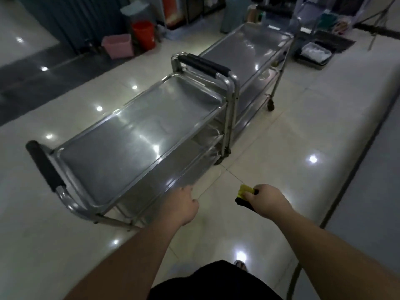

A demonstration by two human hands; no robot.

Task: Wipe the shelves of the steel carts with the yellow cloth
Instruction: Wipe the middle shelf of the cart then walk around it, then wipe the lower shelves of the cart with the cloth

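Head view: 2 steel carts are seen standing end to end on a shiny tiled floor [281, 148]. The near cart [134, 135] has a bare top shelf with bright light spots on it, and a black handle [44, 165] at its left end. The far cart [249, 46] is lined up behind it. The left hand [184, 204] is held at the near edge of the near cart's shelf, with its fingers curled; whether the edge is gripped cannot be told. The yellow cloth [245, 189] is pinched in the closed right hand [267, 200], out over the floor, just beside the near cart. A red bucket [144, 34] and a pink bin [118, 45] are seen by the far wall.
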